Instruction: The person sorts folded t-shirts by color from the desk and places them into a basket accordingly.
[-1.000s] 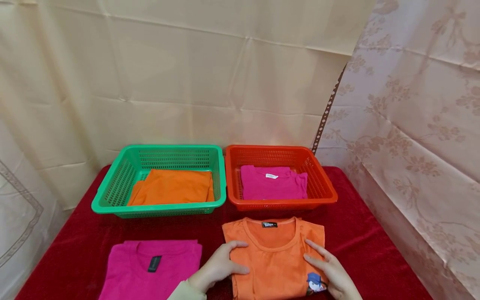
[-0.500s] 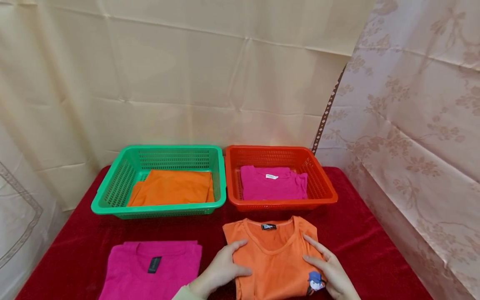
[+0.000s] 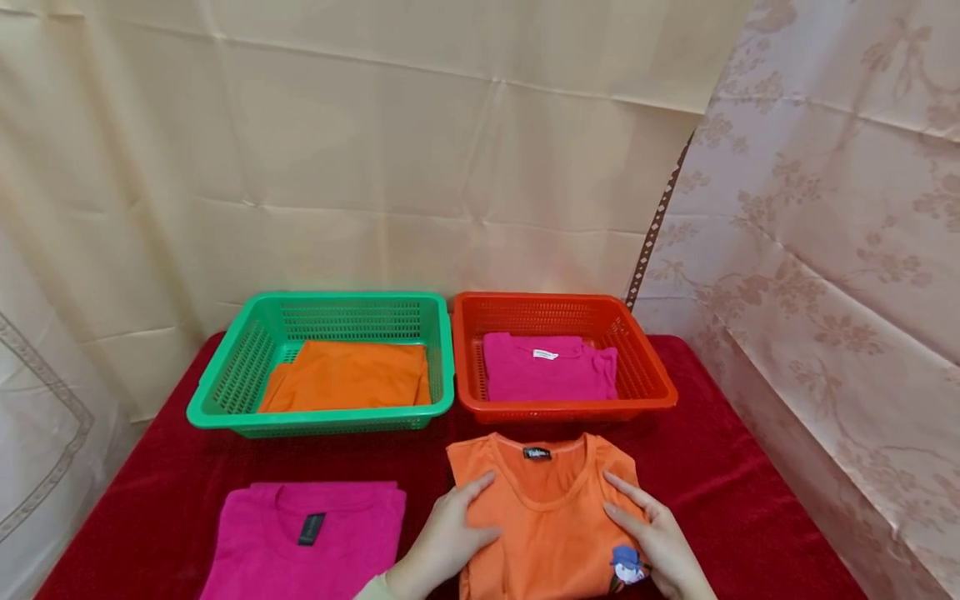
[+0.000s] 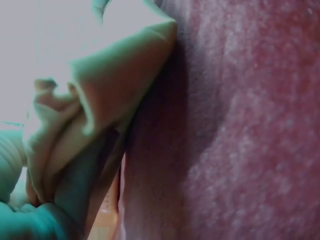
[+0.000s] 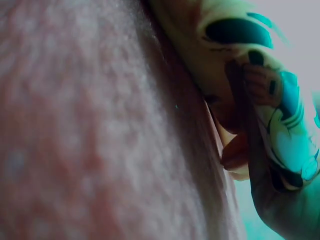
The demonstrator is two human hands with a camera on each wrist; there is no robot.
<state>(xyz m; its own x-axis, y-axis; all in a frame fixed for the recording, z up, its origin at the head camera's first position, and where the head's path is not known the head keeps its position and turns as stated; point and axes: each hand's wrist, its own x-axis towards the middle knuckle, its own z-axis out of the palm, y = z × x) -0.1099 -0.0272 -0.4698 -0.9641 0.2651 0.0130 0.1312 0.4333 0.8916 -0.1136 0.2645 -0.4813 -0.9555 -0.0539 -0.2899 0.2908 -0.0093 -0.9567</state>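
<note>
A folded orange T-shirt [image 3: 555,533] with a black neck label and a printed cartoon figure lies at the front right in the head view. My left hand [image 3: 447,533] grips its left side, thumb on top. In the left wrist view the cloth [image 4: 120,70] bunches and folds over the fingers. On the opposite side my right hand [image 3: 660,542] holds the shirt's edge by the print. Fingers reach under the cloth there in the right wrist view, close over the red cover. To the left lies a folded magenta T-shirt [image 3: 337,542] with a dark label.
Behind the shirts stand a green basket [image 3: 322,415] holding folded orange cloth [image 3: 352,375] and a red basket [image 3: 562,410] holding a folded magenta shirt [image 3: 551,375], side by side. A dark red velvet cover [image 3: 750,517] spreads over the table. Curtains [image 3: 375,150] hang at the back and sides.
My hands have drawn slightly closer together, and the orange T-shirt has narrowed between them, its right shoulder pulled inward and its neckline bowed. The baskets and magenta T-shirt stay in place.
</note>
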